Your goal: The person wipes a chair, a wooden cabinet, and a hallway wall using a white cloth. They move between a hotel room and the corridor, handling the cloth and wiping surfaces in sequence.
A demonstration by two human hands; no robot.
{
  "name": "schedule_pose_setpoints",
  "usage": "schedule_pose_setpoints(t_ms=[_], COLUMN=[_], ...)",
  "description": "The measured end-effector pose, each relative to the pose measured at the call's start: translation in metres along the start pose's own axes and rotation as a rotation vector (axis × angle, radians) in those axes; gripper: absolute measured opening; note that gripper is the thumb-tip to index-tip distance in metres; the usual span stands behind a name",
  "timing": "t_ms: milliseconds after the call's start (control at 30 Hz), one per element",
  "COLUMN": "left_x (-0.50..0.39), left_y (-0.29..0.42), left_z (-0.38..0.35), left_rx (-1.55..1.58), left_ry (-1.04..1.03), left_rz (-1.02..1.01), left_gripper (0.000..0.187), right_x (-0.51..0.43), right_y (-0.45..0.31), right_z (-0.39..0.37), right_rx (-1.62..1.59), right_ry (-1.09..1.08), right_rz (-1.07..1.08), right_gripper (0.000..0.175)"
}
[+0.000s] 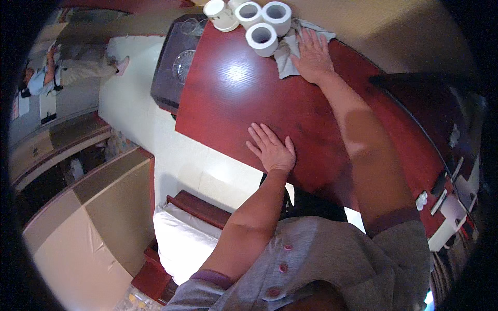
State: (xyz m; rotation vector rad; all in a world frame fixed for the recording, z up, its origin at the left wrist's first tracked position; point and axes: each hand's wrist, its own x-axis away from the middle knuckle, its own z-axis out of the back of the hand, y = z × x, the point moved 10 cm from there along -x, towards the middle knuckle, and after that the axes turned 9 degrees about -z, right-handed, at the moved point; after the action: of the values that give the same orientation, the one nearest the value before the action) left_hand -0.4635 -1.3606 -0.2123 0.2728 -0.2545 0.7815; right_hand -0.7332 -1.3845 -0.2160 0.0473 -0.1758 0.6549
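My right hand (314, 56) lies flat, fingers stretched out, pressing a crumpled grey cloth (287, 64) onto a glossy red-brown wooden tabletop (233, 105). Close by the cloth stand several white toilet paper rolls (261, 39), grouped at the far edge. A cream-coloured cup-like container (221, 16) is beside them. Nearer my body, my left hand (274, 152) rests palm down on the wood with its fingers spread and nothing in it.
A dark tray (165, 83) with a clear glass dish (184, 66) adjoins the table's left side. White bedding or a cushion (183, 241) lies at lower left, near a beige panel (116, 202). Small items, including a crumpled white piece (421, 201), lie at right. Another person (42, 79) appears far left.
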Motion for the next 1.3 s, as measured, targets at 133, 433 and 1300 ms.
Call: schedule_pose_setpoints(t_ms=[133, 433, 1300], left_x=[0.000, 0.000, -0.095], left_y=[-0.002, 0.002, -0.198], left_z=[0.001, 0.001, 0.083], left_rx=[-0.011, -0.055, -0.120], left_ry=[-0.006, 0.058, 0.378], left_rz=[0.008, -0.012, -0.319], left_gripper=[0.081, 0.078, 0.068], right_x=[-0.001, 0.052, 0.323], right_y=[0.000, 0.002, -0.022], right_z=[0.000, -0.001, -0.047], right_rx=[0.003, -0.067, -0.029], right_ry=[0.010, 0.096, 0.060], right_rz=[-0.002, 0.024, -0.598], right_gripper=[0.066, 0.064, 0.080])
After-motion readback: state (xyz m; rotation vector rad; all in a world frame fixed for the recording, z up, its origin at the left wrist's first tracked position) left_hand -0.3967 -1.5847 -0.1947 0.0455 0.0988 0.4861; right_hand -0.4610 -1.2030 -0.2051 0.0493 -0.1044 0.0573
